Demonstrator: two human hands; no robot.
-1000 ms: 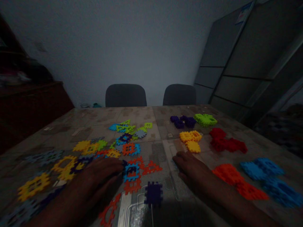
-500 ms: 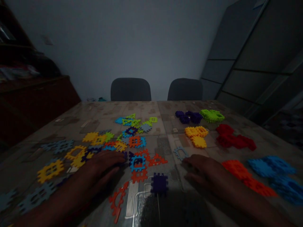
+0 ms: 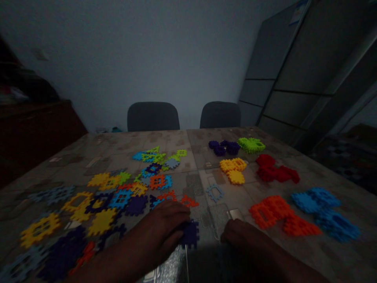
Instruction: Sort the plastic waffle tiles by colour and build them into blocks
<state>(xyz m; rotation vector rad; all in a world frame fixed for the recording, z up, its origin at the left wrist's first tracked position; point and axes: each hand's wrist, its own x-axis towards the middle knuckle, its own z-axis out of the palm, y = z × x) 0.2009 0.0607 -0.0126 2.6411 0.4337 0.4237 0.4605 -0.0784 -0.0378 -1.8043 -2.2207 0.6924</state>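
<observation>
My left hand (image 3: 167,226) reaches in from the lower left. Its fingers and thumb close on the left edge of a dark purple square building piece (image 3: 192,234) with toothed sides, near the table's front. To the right, my right hand (image 3: 240,232) rests low over the table with curled fingers, and no piece shows in it. Beyond that hand lies a grey toothed frame piece (image 3: 215,192), untouched. Loose toothed pieces spread left of my left hand, among them a yellow square piece (image 3: 102,222) and a purple square piece (image 3: 136,205).
Sorted stacks stand on the right: orange (image 3: 266,212), blue (image 3: 337,224), red (image 3: 278,173), yellow (image 3: 235,177), lime green (image 3: 251,144) and purple pieces (image 3: 232,147). Two dark chairs (image 3: 153,116) stand behind the table (image 3: 97,141), before a wall.
My left hand has moved right and toward me, onto the purple square piece. My right hand has drawn back from the grey frame piece and its fingers have curled in. The view has turned slightly right.
</observation>
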